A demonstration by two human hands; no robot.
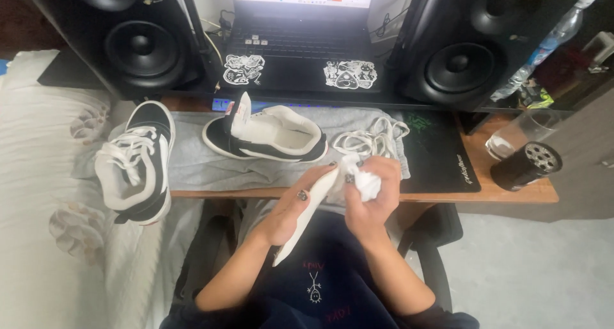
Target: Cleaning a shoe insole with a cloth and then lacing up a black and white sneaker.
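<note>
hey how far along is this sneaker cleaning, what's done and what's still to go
Done: the sneaker on the grey cloth has its laces out, piled beside it. In hand: the left hand holds a white insole while the right hand presses a crumpled white wipe to it. Left, probably: the second sneaker, on the bedding, is still laced.

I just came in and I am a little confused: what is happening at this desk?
A person sits at a desk. The left hand holds a white insole, and the right hand presses a white cloth against it. On a grey cloth on the desk lies a black and white shoe without laces, with loose white laces beside it. A second, laced shoe rests to the left.
</note>
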